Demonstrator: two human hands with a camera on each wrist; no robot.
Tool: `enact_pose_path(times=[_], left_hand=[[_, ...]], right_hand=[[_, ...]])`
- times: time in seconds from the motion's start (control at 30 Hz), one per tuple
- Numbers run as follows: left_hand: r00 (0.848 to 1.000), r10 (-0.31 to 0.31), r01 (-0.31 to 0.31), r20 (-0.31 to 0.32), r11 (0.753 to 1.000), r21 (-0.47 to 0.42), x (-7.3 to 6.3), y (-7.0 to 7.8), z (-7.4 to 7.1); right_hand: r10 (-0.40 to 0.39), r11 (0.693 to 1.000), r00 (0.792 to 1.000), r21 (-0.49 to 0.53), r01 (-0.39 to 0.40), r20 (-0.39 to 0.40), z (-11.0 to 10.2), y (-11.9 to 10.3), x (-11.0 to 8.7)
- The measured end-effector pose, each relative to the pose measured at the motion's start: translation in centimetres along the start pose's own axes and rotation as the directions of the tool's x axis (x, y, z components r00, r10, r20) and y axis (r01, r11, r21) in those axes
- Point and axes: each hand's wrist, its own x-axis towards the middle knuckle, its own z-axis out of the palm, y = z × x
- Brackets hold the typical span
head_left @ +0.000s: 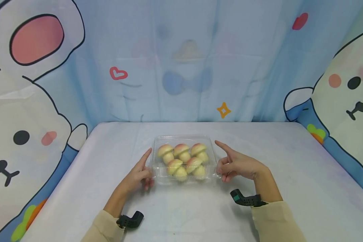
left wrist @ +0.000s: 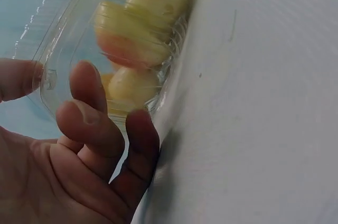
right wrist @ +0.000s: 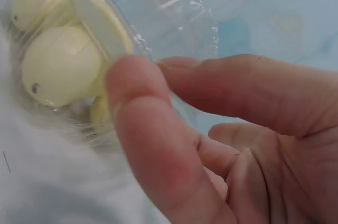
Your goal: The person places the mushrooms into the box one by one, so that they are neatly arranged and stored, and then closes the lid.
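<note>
A clear plastic clamshell box (head_left: 211,158) stands on the white-covered table, its lid down. Inside are several pale yellow mushroom-shaped buns (head_left: 175,164) with pinkish caps. At the box's left front corner, my left hand (head_left: 137,176) holds the edge, thumb against the rim (left wrist: 50,78) and curled fingers by the side wall; its index finger points forward along the box. My right hand (head_left: 240,164) pinches the right front corner between thumb and a bent finger, with the index finger stretched forward. The exact contact under the right fingertips is hidden.
The table (head_left: 118,144) has a white cloth. Behind it hangs a light blue curtain (head_left: 184,84) printed with cartoon bears, hearts and a star. Black wrist mounts (head_left: 248,198) sit on both forearms, below beige sleeves (head_left: 275,218).
</note>
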Motion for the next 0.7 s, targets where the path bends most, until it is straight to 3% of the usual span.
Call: enact_pose_path(times=[0.23,0.7], left_hand=[[0.999,-0.032,0.029,-0.020,0.991,-0.131,0.27,0.14,0.33],[0.999,-0.045,0.039,-0.023,0.978,-0.207,0.34,-0.03,0.38]], right_hand=[[0.039,0.998,0.999,0.046,-0.038,-0.003,-0.21,0.62,0.18],[0.046,0.999,0.999,0.002,-0.046,0.004,-0.15,0.61,0.26]])
